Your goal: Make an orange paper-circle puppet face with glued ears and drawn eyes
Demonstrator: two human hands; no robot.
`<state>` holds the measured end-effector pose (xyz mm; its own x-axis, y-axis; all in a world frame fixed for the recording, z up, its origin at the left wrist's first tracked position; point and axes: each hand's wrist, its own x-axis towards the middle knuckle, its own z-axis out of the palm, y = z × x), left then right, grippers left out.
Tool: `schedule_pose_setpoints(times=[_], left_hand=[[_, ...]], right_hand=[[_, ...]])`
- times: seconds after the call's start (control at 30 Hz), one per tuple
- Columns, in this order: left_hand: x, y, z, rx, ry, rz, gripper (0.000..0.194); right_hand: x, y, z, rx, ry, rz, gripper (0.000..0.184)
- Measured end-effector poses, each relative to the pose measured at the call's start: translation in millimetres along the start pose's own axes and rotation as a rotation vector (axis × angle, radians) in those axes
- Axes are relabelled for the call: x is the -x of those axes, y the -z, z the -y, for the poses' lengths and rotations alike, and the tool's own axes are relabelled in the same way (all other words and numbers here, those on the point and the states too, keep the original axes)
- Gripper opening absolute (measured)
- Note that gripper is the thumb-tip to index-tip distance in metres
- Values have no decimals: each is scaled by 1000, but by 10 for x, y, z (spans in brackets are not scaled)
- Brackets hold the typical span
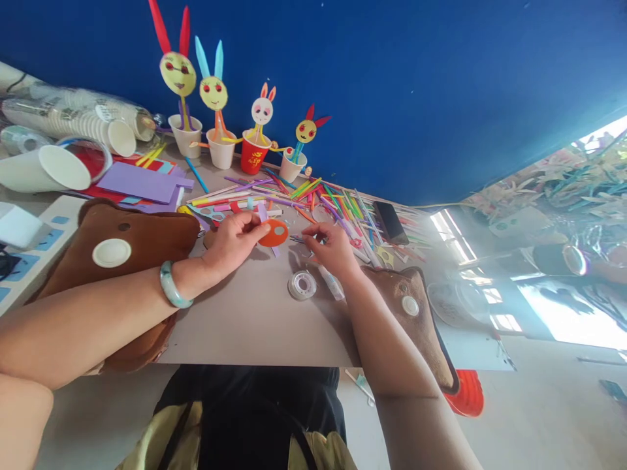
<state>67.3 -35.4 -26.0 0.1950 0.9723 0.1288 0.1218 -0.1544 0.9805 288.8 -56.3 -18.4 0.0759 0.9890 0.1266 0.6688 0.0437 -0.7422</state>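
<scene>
My left hand (238, 238) pinches an orange paper disc (269, 234) with a small pale spot on it, between thumb and fingers above the table. A light purple paper strip (262, 212) shows behind the disc. To its right, my right hand (329, 245) has thumb and forefinger pressed together. What it holds, if anything, is too small to make out; something dark and thin lies by those fingertips. Below the hands a roll of clear tape (302, 285) rests on the table (235, 326).
Several paper cups with rabbit-faced figures, one a red cup (255, 153), stand along the blue wall. Coloured sticks (343, 205) and a phone (390, 222) lie in front. Brown cushions (147, 238) flank the work spot. Purple paper (140, 183) and stacked cups (73, 121) are at left.
</scene>
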Motion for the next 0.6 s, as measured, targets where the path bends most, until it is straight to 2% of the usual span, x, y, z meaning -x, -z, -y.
schedule_pose_setpoints(times=[0.1, 0.27, 0.6], left_hand=[[-22, 4, 49, 40, 6, -42, 24], [-28, -7, 115, 38, -19, -46, 24], [-40, -40, 133, 164, -28, -59, 26]], right_hand=[[-14, -72, -44, 177, -3, 86, 12], [21, -266, 44, 353, 32, 222, 11], [-35, -508, 150, 556, 84, 216, 17]])
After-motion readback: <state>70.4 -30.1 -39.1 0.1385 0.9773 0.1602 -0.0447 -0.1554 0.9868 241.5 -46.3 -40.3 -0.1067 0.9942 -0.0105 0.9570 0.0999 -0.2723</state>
